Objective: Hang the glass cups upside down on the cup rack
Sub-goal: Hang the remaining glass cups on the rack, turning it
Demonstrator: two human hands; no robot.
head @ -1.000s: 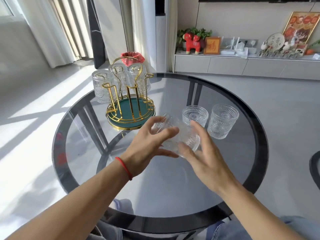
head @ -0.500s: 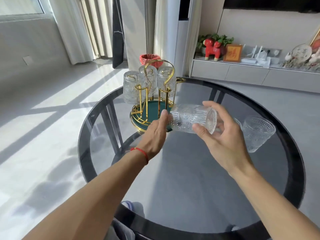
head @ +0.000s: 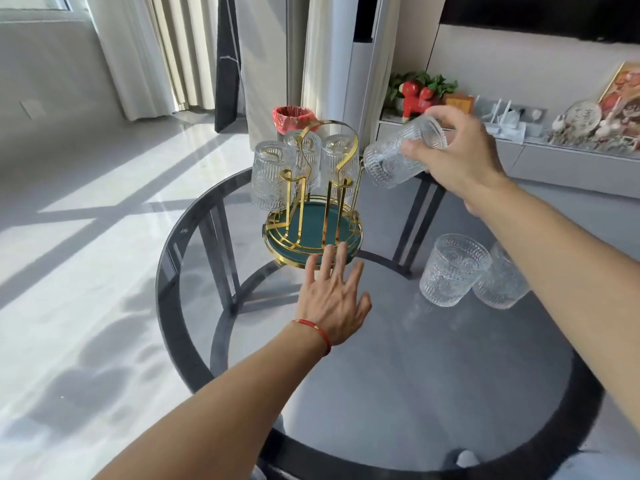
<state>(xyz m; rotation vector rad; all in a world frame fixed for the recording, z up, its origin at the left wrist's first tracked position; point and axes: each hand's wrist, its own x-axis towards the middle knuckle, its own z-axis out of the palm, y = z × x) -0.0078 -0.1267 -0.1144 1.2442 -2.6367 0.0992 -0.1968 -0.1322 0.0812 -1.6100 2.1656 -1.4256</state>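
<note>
One tilted glass cup (head: 398, 157), mouth apparently down-left.

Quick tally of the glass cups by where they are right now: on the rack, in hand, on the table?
Hung on the rack: 3
Held in the right hand: 1
Standing on the table: 2
Total: 6 cups
</note>
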